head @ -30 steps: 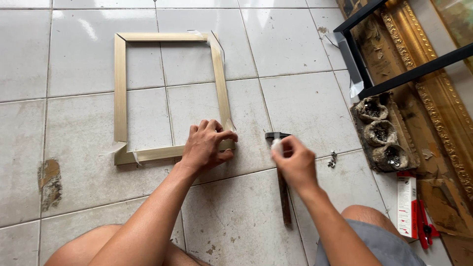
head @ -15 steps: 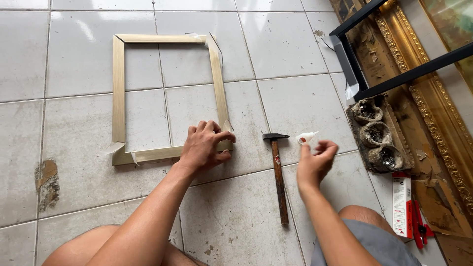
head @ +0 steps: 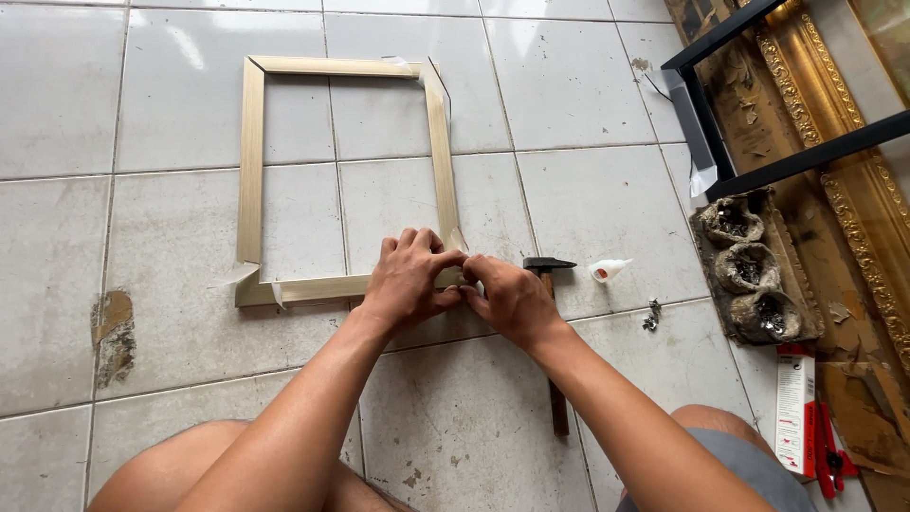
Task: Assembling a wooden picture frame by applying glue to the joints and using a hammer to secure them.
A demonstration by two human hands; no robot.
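Observation:
A pale wooden picture frame (head: 252, 180) lies flat on the white floor tiles (head: 588, 190). My left hand (head: 408, 280) presses down on its near right corner. My right hand (head: 507, 299) has joined it there, fingers pinching the same corner beside the left hand. A hammer (head: 553, 379) with a brown handle lies under my right forearm, its dark head (head: 550, 265) just right of my right hand. A small white glue bottle (head: 609, 271) lies on the tile to the right of the hammer head.
Ornate gilt frames (head: 825, 123) and a black metal frame (head: 720, 142) lean at the right. Three dirty cups in a tray (head: 749, 270) sit near them, with a white box (head: 794, 408), a red tool (head: 829, 455) and small metal bits (head: 652, 315).
My right hand let go of the hammer, set the white glue bottle on the tile, then moved left to the frame corner beside my left hand.

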